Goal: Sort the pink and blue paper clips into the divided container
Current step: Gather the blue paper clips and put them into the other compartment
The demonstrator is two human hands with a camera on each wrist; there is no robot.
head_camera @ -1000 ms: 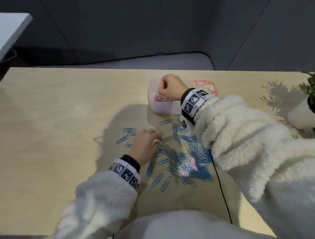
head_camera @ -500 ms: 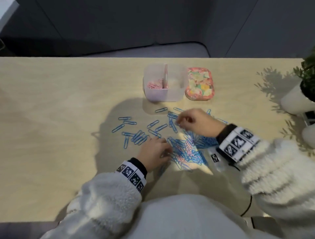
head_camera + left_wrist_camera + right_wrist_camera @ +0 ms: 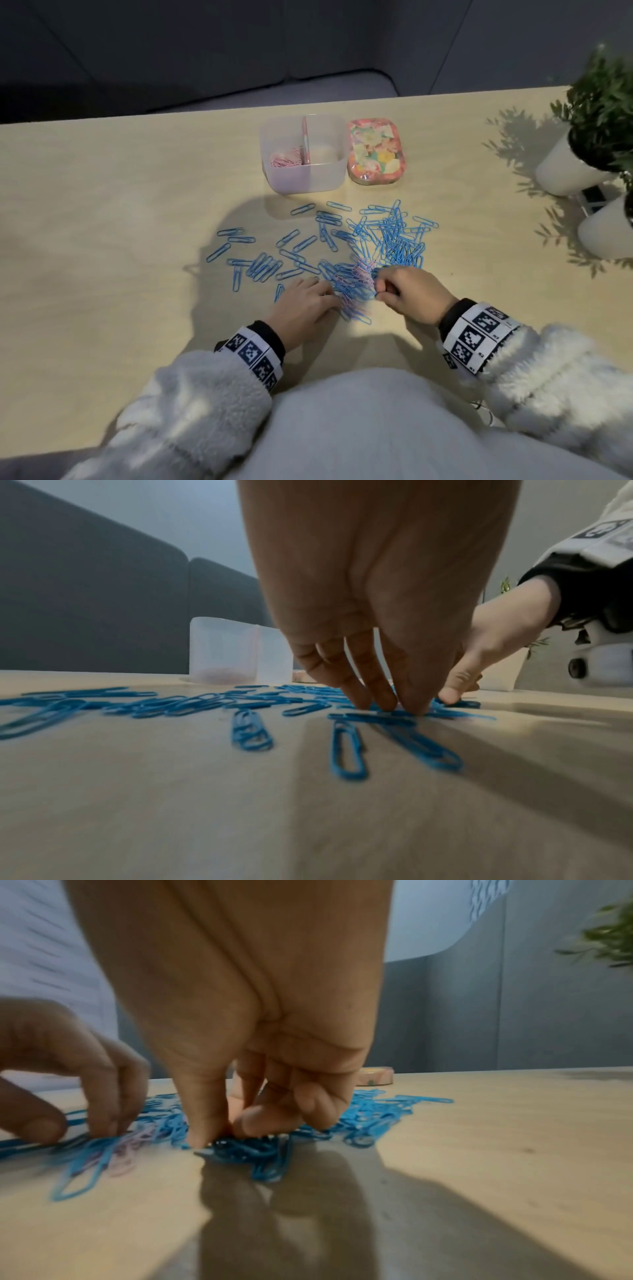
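table (image 3: 102, 240): i saw a pale wooden top filling the middle of the head frame.
divided container (image 3: 274, 150): i found it at upper centre of the head frame, translucent, split by an upright wall; pink clips in container (image 3: 286, 161) lay in its left compartment, and i could not make out any in the right one.
patterned lid (image 3: 375, 150): it lay flat just right of the container.
blue paper clips (image 3: 394, 236): i saw them strewn across the centre of the head frame, below the container, densest toward the right.
pink paper clips (image 3: 361, 269): a few were mixed into the pile between my two hands.
left hand (image 3: 303, 310): its fingers were extended with their tips pressed down on the clips, at lower centre of the head frame; i saw nothing gripped in it.
right hand (image 3: 412, 294): its fingers were curled with thumb and fingertips brought together on a clump of blue clips, as the right wrist view showed.
potted plants (image 3: 596, 113): two white pots stood at the right edge of the head frame.
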